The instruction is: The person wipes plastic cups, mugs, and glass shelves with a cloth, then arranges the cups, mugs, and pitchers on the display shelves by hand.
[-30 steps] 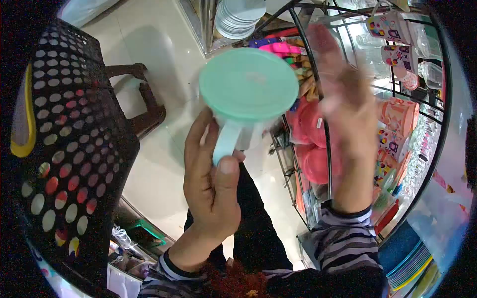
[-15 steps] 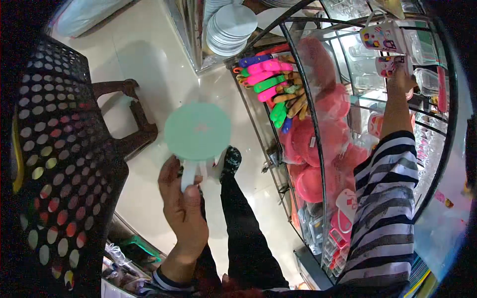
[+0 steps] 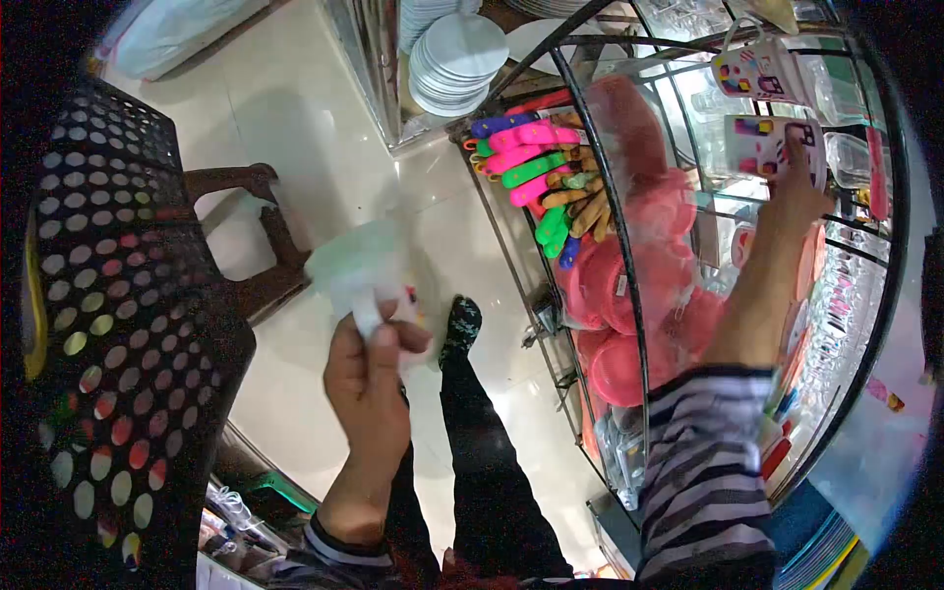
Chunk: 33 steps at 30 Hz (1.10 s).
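My left hand (image 3: 369, 369) is closed around the white handle of a mug with a pale green lid (image 3: 354, 261), held over the floor in front of my legs. The mug is smeared by motion, and a bit of coloured print shows beside my fingers. At the wire rack on the right, my right hand (image 3: 798, 192) grips a white mug with a colourful print (image 3: 755, 155). My fingers lie over its right side; part of the grip is hidden. Just above it is a similar printed white mug (image 3: 752, 74) with a handle.
The black wire rack (image 3: 629, 285) holds pink plastic-wrapped containers (image 3: 618, 374) and bright-handled items (image 3: 531, 147). White plates (image 3: 457, 59) are stacked beyond it. A black perforated basket (image 3: 128, 324) and a brown stool (image 3: 270, 251) stand at left.
The green-lidded mug has tilted and shifted slightly left and down in my left hand. My right hand has turned the printed mug and brought it slightly outward, so more of its side shows.
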Each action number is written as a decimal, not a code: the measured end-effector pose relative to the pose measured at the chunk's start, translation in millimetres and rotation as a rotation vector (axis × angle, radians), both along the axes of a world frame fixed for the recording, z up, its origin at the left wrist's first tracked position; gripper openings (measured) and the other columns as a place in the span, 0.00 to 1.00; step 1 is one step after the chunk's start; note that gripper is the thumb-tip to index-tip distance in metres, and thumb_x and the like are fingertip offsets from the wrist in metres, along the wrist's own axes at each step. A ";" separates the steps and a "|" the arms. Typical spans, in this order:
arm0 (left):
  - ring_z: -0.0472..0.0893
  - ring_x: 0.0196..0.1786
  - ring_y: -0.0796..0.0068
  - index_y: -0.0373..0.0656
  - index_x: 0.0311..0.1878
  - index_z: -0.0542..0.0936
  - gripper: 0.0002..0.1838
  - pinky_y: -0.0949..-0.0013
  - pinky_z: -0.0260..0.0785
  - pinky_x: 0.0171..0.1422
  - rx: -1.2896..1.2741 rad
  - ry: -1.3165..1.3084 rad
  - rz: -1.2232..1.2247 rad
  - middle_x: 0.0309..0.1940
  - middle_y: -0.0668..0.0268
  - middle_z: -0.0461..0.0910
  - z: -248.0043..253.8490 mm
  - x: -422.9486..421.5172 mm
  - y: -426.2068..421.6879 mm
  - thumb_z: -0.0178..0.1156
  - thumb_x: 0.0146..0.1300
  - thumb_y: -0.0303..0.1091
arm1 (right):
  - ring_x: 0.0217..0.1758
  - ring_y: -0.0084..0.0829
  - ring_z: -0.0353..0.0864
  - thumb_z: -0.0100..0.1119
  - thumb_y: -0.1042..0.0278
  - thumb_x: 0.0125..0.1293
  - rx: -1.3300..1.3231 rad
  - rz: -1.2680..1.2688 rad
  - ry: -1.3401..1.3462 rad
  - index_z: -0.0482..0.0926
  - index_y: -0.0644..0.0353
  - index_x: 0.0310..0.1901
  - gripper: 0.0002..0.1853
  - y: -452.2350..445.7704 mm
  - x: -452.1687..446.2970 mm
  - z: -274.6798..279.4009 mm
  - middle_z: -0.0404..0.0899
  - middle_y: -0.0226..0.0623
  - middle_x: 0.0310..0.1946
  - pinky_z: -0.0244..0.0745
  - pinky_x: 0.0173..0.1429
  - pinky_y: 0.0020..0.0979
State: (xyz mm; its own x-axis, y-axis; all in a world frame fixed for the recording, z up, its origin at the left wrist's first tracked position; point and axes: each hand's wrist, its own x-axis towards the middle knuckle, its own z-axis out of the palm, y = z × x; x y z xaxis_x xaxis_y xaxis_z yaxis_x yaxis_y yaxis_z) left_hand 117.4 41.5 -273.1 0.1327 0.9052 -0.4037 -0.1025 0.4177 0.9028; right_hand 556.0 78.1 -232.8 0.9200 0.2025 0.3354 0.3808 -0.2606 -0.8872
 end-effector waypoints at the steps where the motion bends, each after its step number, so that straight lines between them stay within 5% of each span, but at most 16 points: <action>1: 0.77 0.37 0.78 0.35 0.50 0.72 0.13 0.72 0.69 0.48 -0.012 -0.068 -0.005 0.38 0.60 0.80 1.3 6.8 4.2 0.49 0.69 0.32 | 0.47 0.36 0.76 0.68 0.60 0.53 0.013 0.098 0.131 0.63 0.70 0.57 0.35 -6.1 -47.0 17.4 0.72 0.45 0.52 0.74 0.53 0.37; 4: 0.77 0.43 0.76 0.35 0.54 0.70 0.14 0.70 0.68 0.53 -0.028 -0.182 -0.065 0.42 0.59 0.80 4.7 21.4 15.9 0.50 0.68 0.32 | 0.56 0.38 0.74 0.68 0.59 0.49 -0.079 0.822 0.456 0.64 0.67 0.60 0.38 -27.0 -125.3 35.8 0.71 0.45 0.55 0.70 0.60 0.39; 5: 0.76 0.46 0.75 0.35 0.55 0.69 0.17 0.69 0.66 0.55 0.016 -0.244 -0.075 0.44 0.59 0.79 4.8 28.1 17.8 0.53 0.67 0.33 | 0.58 0.40 0.73 0.73 0.58 0.37 -0.251 0.744 0.673 0.63 0.66 0.60 0.46 -37.1 -147.6 45.2 0.71 0.46 0.55 0.68 0.62 0.40; 6: 0.75 0.49 0.75 0.36 0.56 0.68 0.19 0.69 0.65 0.57 0.058 -0.307 -0.085 0.47 0.58 0.78 3.8 32.4 20.3 0.55 0.65 0.34 | 0.47 0.33 0.76 0.71 0.62 0.33 -0.248 0.885 0.675 0.67 0.65 0.55 0.42 -37.2 -169.3 40.8 0.74 0.40 0.45 0.70 0.53 0.30; 7: 0.72 0.53 0.74 0.36 0.57 0.67 0.25 0.68 0.62 0.60 0.098 -0.315 -0.158 0.52 0.59 0.75 -0.4 31.6 23.4 0.61 0.61 0.36 | 0.49 0.31 0.73 0.73 0.64 0.31 -0.183 1.075 0.770 0.67 0.63 0.54 0.42 -35.5 -178.0 29.9 0.72 0.37 0.45 0.68 0.54 0.29; 11: 0.73 0.53 0.74 0.36 0.56 0.67 0.26 0.68 0.63 0.60 0.128 -0.317 -0.160 0.52 0.60 0.73 4.2 35.4 20.3 0.64 0.58 0.34 | 0.56 0.28 0.67 0.72 0.82 0.30 -0.206 1.225 0.855 0.62 0.56 0.56 0.45 -35.8 -201.5 23.8 0.68 0.32 0.50 0.62 0.60 0.30; 14: 0.74 0.51 0.75 0.36 0.53 0.68 0.21 0.68 0.66 0.58 0.053 -0.271 0.055 0.48 0.62 0.74 7.9 38.7 23.2 0.62 0.58 0.27 | 0.59 0.31 0.66 0.73 0.72 0.24 -0.264 1.307 0.872 0.63 0.57 0.55 0.47 -38.4 -202.0 13.8 0.66 0.36 0.55 0.59 0.62 0.30; 15: 0.74 0.51 0.75 0.36 0.53 0.68 0.21 0.68 0.66 0.58 0.051 -0.276 0.051 0.48 0.62 0.74 8.2 36.6 24.2 0.62 0.58 0.27 | 0.57 0.28 0.67 0.74 0.81 0.29 -0.157 1.411 0.912 0.61 0.56 0.58 0.47 -37.3 -199.0 7.0 0.69 0.32 0.51 0.62 0.60 0.30; 18: 0.77 0.39 0.79 0.36 0.51 0.69 0.18 0.73 0.72 0.44 -0.060 -0.242 0.064 0.40 0.65 0.77 3.5 25.7 25.6 0.60 0.59 0.27 | 0.57 0.30 0.69 0.76 0.77 0.31 -0.249 1.478 0.805 0.60 0.56 0.60 0.49 -26.8 -184.4 9.9 0.70 0.35 0.51 0.63 0.60 0.33; 19: 0.77 0.39 0.79 0.36 0.51 0.69 0.18 0.73 0.72 0.44 -0.059 -0.246 0.063 0.40 0.65 0.77 3.7 22.5 25.3 0.60 0.59 0.27 | 0.55 0.32 0.72 0.75 0.69 0.41 -0.101 1.399 0.759 0.60 0.56 0.62 0.45 -21.4 -172.3 10.1 0.71 0.38 0.53 0.66 0.57 0.35; 20: 0.77 0.39 0.79 0.36 0.51 0.70 0.17 0.73 0.72 0.45 -0.055 -0.279 0.030 0.40 0.65 0.77 5.9 20.2 24.1 0.61 0.59 0.27 | 0.54 0.34 0.73 0.72 0.67 0.44 -0.234 0.971 0.531 0.59 0.61 0.63 0.43 -11.4 -146.1 8.3 0.73 0.41 0.51 0.69 0.55 0.34; 23: 0.77 0.39 0.78 0.37 0.50 0.70 0.17 0.73 0.72 0.45 -0.092 -0.264 -0.012 0.38 0.65 0.77 1.4 16.6 16.8 0.62 0.58 0.26 | 0.55 0.40 0.73 0.66 0.58 0.55 -0.097 0.410 0.067 0.52 0.72 0.63 0.43 31.3 -68.3 1.8 0.74 0.52 0.50 0.72 0.54 0.36; 25: 0.77 0.39 0.77 0.37 0.49 0.70 0.17 0.71 0.72 0.46 -0.084 -0.194 0.078 0.36 0.65 0.77 -2.9 20.0 13.0 0.61 0.58 0.25 | 0.56 0.44 0.72 0.66 0.55 0.54 -0.396 -0.164 -0.245 0.49 0.73 0.64 0.46 61.2 -42.2 -6.0 0.72 0.55 0.51 0.67 0.59 0.44; 29: 0.77 0.39 0.76 0.38 0.48 0.69 0.15 0.70 0.72 0.48 -0.112 -0.094 0.113 0.37 0.64 0.77 -25.3 5.4 6.4 0.59 0.58 0.23 | 0.58 0.49 0.70 0.67 0.43 0.49 -0.185 -0.260 -0.116 0.51 0.69 0.65 0.51 103.5 67.0 -57.6 0.69 0.57 0.54 0.60 0.63 0.51; 33: 0.77 0.40 0.74 0.39 0.46 0.70 0.12 0.68 0.71 0.50 -0.144 -0.086 0.164 0.37 0.63 0.77 -39.5 -0.6 4.9 0.56 0.59 0.21 | 0.55 0.47 0.71 0.71 0.49 0.46 -0.201 0.040 -0.491 0.54 0.70 0.61 0.49 116.9 131.5 -85.6 0.70 0.52 0.53 0.62 0.61 0.50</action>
